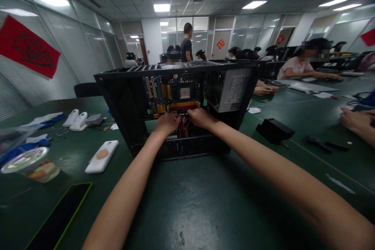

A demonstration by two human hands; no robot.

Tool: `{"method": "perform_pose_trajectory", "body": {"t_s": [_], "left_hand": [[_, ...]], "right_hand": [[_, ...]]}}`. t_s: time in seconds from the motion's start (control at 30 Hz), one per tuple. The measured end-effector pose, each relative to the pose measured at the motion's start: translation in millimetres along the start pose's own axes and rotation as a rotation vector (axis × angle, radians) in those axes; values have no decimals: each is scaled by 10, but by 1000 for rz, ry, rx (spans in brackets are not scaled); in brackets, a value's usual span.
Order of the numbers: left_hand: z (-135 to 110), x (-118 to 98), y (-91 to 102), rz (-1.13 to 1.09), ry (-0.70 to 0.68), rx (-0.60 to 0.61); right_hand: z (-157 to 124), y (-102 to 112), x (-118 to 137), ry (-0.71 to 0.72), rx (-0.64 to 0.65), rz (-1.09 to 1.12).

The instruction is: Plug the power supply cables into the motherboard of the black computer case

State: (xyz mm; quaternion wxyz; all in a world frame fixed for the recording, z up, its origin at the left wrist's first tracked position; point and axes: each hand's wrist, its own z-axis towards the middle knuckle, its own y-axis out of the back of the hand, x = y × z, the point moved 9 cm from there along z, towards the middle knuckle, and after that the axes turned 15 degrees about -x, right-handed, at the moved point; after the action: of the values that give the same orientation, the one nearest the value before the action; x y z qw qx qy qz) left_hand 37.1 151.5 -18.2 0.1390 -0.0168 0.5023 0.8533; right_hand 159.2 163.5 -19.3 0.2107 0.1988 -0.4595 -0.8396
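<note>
A black computer case (117,113) stands on the table with its open side facing me. Inside are a motherboard (172,86), a red and yellow memory module (184,105) and a power supply (234,90) with a fan. Below the memory module, my left hand (167,123) has its fingers curled closed against a bundle of coloured cables (184,127). On the bundle's other side my right hand (202,118) is closed as well, its fingers pinched at the cables' upper part. The exact grip points are partly hidden by the fingers.
Left on the green table (181,203) are a phone (61,215), a white power bank-like device (102,157), a plastic cup (32,164) and blue-white gloves (43,119). Right lie a black box-shaped part (274,129) and another person's hands (356,123). Several people are around.
</note>
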Motion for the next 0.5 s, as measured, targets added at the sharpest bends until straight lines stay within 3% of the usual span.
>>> {"method": "perform_pose_trajectory", "body": {"t_s": [0.13, 0.5], "left_hand": [[23, -5, -80, 57, 30, 73], [34, -115, -63, 90, -44, 80]], "right_hand": [[-1, 28, 1, -34, -3, 14], [-108, 50, -91, -116, -30, 108]]}}
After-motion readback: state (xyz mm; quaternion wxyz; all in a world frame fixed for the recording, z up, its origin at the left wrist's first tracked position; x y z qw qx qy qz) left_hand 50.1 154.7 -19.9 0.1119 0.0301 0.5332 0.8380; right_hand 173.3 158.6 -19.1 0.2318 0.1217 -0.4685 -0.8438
